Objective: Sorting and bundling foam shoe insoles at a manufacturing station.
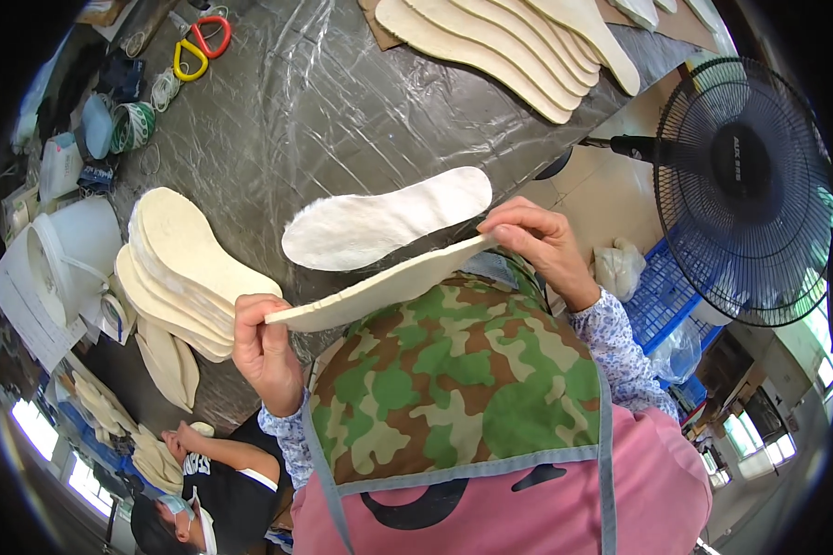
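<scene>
Between my two hands, near the table's front edge, I hold a cream insole (379,289) stretched out lengthwise and tilted so its edge shows. My left hand (267,350) is closed on one end, fingers and thumb pinching it. The other end is pinched by my right hand (544,242). Just beyond it a white fluffy insole (389,215) lies flat on the table. To the left of my left hand sits a stack of cream insoles (190,250), with a few more thin insole pieces (165,363) beside it.
Fanned insoles (491,55) lie at the far side of the plastic-covered table (259,120). Scissors with red and yellow handles (202,48), a green tape roll (133,127) and a white bucket (79,250) stand at left. A black fan (740,176) is at right; another person (222,481) sits lower left.
</scene>
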Demonstrator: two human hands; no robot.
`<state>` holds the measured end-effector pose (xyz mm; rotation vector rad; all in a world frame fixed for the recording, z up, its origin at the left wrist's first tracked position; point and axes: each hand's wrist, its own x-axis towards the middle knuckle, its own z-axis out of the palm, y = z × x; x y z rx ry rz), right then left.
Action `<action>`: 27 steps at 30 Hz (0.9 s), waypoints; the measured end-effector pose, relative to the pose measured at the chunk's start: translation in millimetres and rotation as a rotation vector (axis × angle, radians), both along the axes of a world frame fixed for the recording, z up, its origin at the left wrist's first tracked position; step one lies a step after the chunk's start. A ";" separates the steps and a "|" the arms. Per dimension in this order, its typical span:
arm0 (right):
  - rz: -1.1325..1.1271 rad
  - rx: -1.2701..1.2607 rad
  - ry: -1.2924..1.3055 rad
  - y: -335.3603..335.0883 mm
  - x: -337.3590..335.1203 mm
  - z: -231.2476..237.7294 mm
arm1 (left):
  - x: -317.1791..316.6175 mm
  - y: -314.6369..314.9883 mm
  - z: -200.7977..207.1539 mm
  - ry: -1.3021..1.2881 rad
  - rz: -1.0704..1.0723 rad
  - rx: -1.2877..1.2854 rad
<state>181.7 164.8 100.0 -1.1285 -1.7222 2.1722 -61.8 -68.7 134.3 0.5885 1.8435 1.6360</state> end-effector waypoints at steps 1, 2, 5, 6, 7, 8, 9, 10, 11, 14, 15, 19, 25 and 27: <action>0.007 0.076 -0.001 -2.8 4.0 -1.8 | 1.8 0.5 1.2 0.035 -0.053 -0.015; 0.015 0.151 0.001 -5.4 7.2 -4.1 | 5.2 4.0 3.7 0.061 -0.077 -0.001; -0.346 0.088 -0.015 -12.9 21.4 -16.1 | 11.0 4.3 7.3 0.054 -0.140 0.015; -0.473 0.084 0.013 -9.9 29.7 -24.1 | 12.4 7.3 9.1 0.047 -0.158 0.031; -0.584 -0.024 0.023 -3.5 52.4 -41.6 | 13.1 10.1 9.8 0.045 -0.175 0.039; -0.571 -0.006 -0.105 10.0 82.1 -59.2 | 13.3 11.1 11.7 0.026 -0.207 0.035; -0.590 0.000 -0.105 13.9 102.0 -71.5 | 12.6 14.4 11.8 0.005 -0.245 0.035; -0.479 0.322 -0.345 19.1 109.2 -80.2 | 13.2 14.1 21.6 -0.015 -0.232 0.046; -0.371 0.645 -0.591 22.0 119.5 -91.3 | 12.0 16.7 23.5 -0.001 -0.240 0.055; -0.101 1.629 -0.827 15.3 156.0 -122.1 | 7.0 26.6 27.6 0.012 -0.295 0.048; -0.232 1.055 -0.679 15.6 147.7 -112.4 | 7.2 28.0 27.7 0.021 -0.236 0.063; -0.229 0.673 -0.397 9.6 56.6 -15.2 | -0.2 24.8 36.2 -0.003 -0.241 0.076; 0.455 0.775 0.226 9.2 -46.8 51.2 | -6.1 6.1 37.2 -0.091 -0.122 0.243; 0.506 0.644 0.137 14.6 -68.5 56.7 | -19.9 2.5 43.8 -0.130 0.021 0.140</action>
